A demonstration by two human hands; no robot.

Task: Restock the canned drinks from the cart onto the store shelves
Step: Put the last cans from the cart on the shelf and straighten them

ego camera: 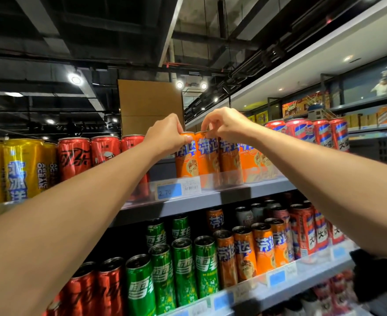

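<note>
Both hands reach up to the upper shelf [210, 197]. The left hand [167, 133] grips the top of one orange can [186, 156]; the right hand [224, 124] pinches the rim of the neighbouring orange can [207, 153] at its 3 o'clock. Red cans [74, 156] stand at 9 o'clock, green cans [183, 270] on the shelf below at 6 o'clock.

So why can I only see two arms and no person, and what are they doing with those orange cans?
The camera sits on the person's head, so you see what they see: only their arms reaching out. It is one picture, looking forward at a shop's drink shelves. The left hand grips the top of one orange can on the upper shelf. The right hand pinches the top of the orange can beside it. Both cans stand upright in a row of the same orange drink. To the left stand red cans and yellow cans. On the shelf below there are green cans and more orange ones. A blue price tag hangs on the shelf edge.
</note>
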